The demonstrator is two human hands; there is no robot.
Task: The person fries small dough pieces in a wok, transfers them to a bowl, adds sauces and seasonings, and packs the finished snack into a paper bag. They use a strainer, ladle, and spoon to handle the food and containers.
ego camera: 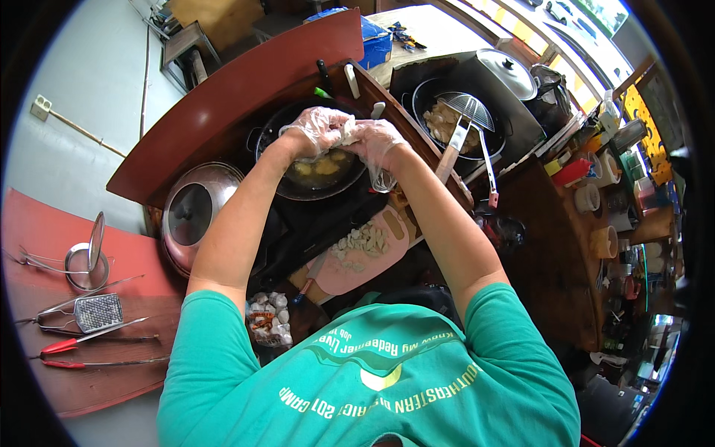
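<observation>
Both my hands wear clear plastic gloves and meet above a black wok [329,187] holding liquid and yellowish pieces. My left hand [315,131] and my right hand [377,142] pinch a pale, soft-looking piece [347,133] between their fingers; what it is cannot be told. Nearer my body, a pink cutting board [385,262] carries chopped whitish pieces [366,240], with a knife [313,276] at its left edge. Up to the right, a second pan [416,106] contains pale brown pieces [444,120], and a wire skimmer [466,109] rests across it.
A large lidded pot [190,215] stands left of the wok. Knife handles [352,81] stick up at the wooden edge behind it. A metal lid [508,72] lies beyond the second pan. Tongs [84,338] and a grater [99,312] hang at left. Shelves with containers [587,197] are at right.
</observation>
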